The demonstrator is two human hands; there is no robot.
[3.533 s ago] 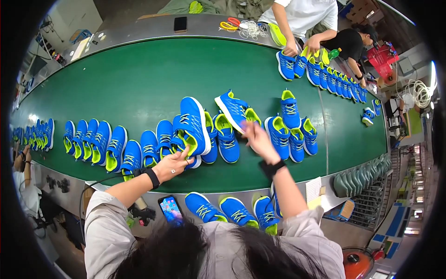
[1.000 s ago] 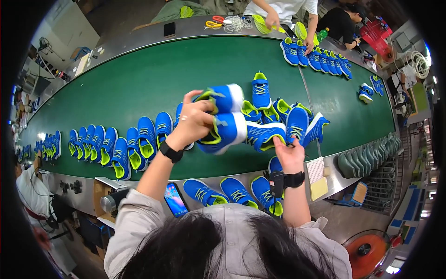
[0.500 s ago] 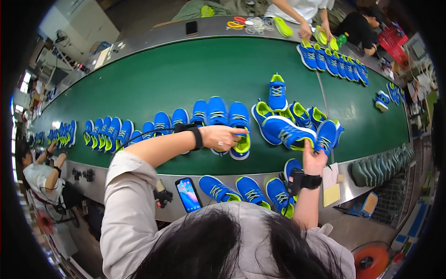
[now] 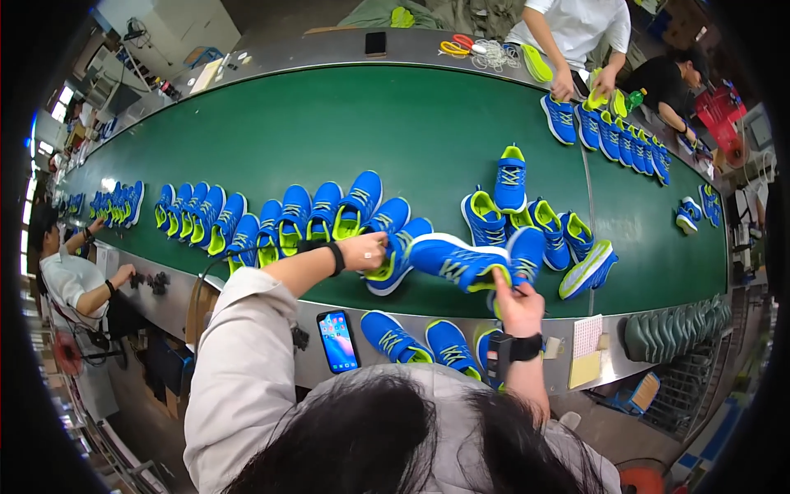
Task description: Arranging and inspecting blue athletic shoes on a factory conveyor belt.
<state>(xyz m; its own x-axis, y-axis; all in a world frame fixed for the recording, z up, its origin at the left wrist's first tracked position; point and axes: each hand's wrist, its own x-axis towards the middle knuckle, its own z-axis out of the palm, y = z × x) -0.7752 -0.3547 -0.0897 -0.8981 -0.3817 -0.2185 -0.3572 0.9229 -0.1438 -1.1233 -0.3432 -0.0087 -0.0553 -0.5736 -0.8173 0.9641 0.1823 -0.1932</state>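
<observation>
My left hand (image 4: 366, 252) is closed at the heel opening of a blue sneaker (image 4: 401, 259) with lime lining, at the right end of a row. Its fingertips are partly hidden inside the shoe. In my right hand (image 4: 518, 306) are two blue sneakers, pinched together by their heels. One, the left sneaker (image 4: 454, 259), points left with its toe touching or nearly touching the row's end shoe. The other sneaker (image 4: 527, 249) points away from me. Just beyond it lies a loose group of sneakers (image 4: 549, 230), with one sneaker (image 4: 590, 270) tipped on its side.
The green table surface (image 4: 271, 136) has a metal border. A smartphone (image 4: 337, 342) and several sneakers (image 4: 395, 333) lie on the near edge, with grey-green shoe lasts (image 4: 675, 329) at right. Across the table, a person's hands (image 4: 605, 82) handle sneakers; another person (image 4: 78, 272) sits at left.
My right hand has carried its two sneakers left, toward the row. The row's end sneakers have turned and shifted under my left hand. One sneaker of the loose group now lies on its side.
</observation>
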